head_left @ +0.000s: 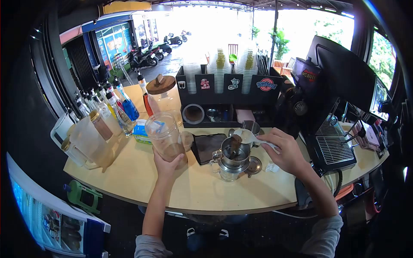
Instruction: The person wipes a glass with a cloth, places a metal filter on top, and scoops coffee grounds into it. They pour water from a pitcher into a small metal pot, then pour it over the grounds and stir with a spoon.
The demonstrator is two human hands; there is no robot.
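My left hand (169,162) is wrapped round the lower part of a clear jar (162,133), which leans over the table with brown powder at its bottom. In my right hand (282,150) is a white scoop (249,137), tipped above a metal drip coffee filter (235,155). Brown ground coffee (236,140) shows at the scoop's edge, over the filter's open top. Beneath the filter stands a glass mug (229,175). A round metal lid (255,165) lies just right of the filter. To its left is a dark mat (207,148).
Several syrup bottles (128,103) and a plastic pitcher (88,139) stand at the left. A black cup organizer (228,96) with stacked cups is behind. An espresso machine (333,146) occupies the right side. The table's curved front edge (206,212) is near me.
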